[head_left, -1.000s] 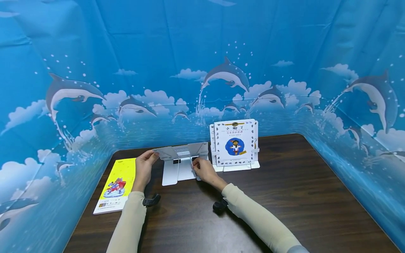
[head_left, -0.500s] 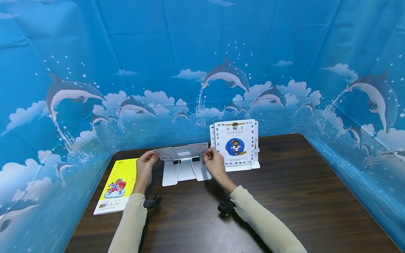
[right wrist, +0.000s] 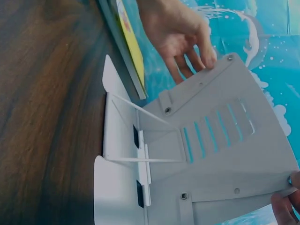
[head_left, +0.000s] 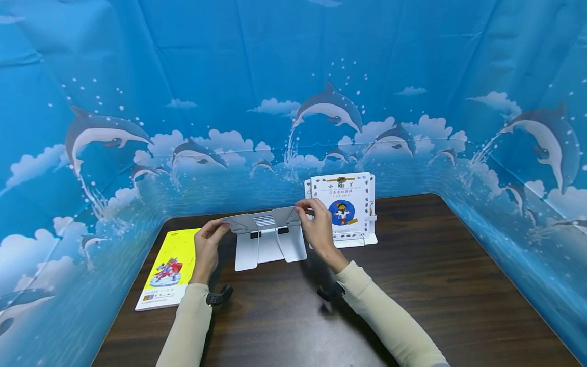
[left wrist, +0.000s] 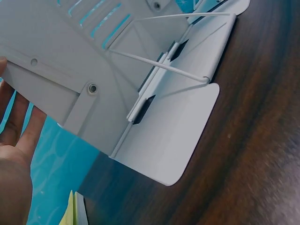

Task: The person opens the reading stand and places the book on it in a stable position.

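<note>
A white metal book stand (head_left: pixel 270 250) stands on the table, its slotted back panel (right wrist: pixel 220 122) tilted up over the flat base. A bent wire prop (left wrist: pixel 164 70) runs between panel and base. My left hand (head_left: pixel 208 247) pinches the panel's left edge, thumb on the near face and fingers behind, as the right wrist view shows. At the panel's upper right corner, my right hand (head_left: pixel 318 227) pinches the edge between thumb and fingers. Only its fingertips show in the right wrist view.
A yellow and white book (head_left: pixel 167 270) lies on the table left of the left hand. Right of the stand, a second white stand holds an upright white picture book (head_left: pixel 341 204). A blue dolphin-print curtain (head_left: pixel 257 122) borders the dark wood table (head_left: pixel 390 285).
My right hand has left the wire prop, moved right and up, and now grips the panel's upper right corner. The left hand stays on the left edge.
</note>
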A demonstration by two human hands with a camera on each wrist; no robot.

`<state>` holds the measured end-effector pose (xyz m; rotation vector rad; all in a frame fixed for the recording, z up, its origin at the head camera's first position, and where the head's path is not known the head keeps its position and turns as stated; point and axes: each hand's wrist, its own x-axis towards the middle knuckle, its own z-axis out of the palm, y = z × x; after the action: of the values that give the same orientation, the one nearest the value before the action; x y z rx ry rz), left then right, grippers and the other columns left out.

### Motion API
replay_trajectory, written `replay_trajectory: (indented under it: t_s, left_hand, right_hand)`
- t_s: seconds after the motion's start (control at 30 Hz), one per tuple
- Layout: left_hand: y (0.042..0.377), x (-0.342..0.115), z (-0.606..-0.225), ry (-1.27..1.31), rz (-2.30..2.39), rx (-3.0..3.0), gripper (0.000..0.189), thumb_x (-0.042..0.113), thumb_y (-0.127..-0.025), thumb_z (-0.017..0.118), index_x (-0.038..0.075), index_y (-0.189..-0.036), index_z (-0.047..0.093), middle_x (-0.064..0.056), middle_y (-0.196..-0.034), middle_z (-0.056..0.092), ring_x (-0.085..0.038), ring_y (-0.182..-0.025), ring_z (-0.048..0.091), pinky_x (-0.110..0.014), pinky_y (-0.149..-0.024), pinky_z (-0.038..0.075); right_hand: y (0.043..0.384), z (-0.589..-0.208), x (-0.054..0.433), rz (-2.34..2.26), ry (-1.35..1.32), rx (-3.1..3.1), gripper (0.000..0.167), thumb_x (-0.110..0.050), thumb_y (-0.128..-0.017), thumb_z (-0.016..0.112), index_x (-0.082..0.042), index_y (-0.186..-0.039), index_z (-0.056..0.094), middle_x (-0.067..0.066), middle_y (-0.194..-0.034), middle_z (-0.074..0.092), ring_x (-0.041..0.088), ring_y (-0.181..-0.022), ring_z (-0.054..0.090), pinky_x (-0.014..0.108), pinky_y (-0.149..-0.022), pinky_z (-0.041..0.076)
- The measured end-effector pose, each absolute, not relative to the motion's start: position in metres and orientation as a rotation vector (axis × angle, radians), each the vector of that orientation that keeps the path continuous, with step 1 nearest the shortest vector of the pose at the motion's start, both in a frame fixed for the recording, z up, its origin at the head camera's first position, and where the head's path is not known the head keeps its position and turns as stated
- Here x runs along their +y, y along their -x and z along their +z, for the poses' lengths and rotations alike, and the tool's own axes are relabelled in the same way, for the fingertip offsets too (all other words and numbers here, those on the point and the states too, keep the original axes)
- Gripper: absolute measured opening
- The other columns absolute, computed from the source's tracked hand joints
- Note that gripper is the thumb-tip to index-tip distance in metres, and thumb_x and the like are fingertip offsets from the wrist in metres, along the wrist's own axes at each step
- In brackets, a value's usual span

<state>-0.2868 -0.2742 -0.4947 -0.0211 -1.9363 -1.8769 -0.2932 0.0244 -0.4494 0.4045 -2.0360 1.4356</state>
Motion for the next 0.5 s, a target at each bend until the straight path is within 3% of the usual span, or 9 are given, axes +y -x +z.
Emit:
replay_trajectory:
  t_s: [0.27, 0.5]
  left_hand:
    - [0.265, -0.279, -0.495, 0.022, -1.774, -1.962, 0.023, 0.007, -0.102, 0.071, -0.008, -0.118, 0.075, 0.019, -0.095, 0.076, -0.005, -0.099, 0.069, -0.014, -0.089, 0.056]
    - [0.245, -0.275, -0.499, 0.061, -1.700, -1.969, 0.018, 0.006, -0.100, 0.072, -0.006, -0.113, 0.077, 0.017, -0.096, 0.075, -0.007, -0.099, 0.068, -0.014, -0.086, 0.055]
  right_hand:
    - [0.306, -0.445, 0.017, 1.459, -0.365, -2.082, 0.010, -0.009, -0.100, 0.074, -0.003, -0.108, 0.077, 0.013, -0.105, 0.076, 0.026, -0.101, 0.075, 0.036, -0.092, 0.064]
    - [0.324, -0.440, 0.007, 1.470, -0.381, -2.142, 0.013, -0.009, -0.103, 0.071, -0.002, -0.112, 0.077, 0.014, -0.111, 0.077, 0.026, -0.105, 0.077, 0.035, -0.095, 0.063]
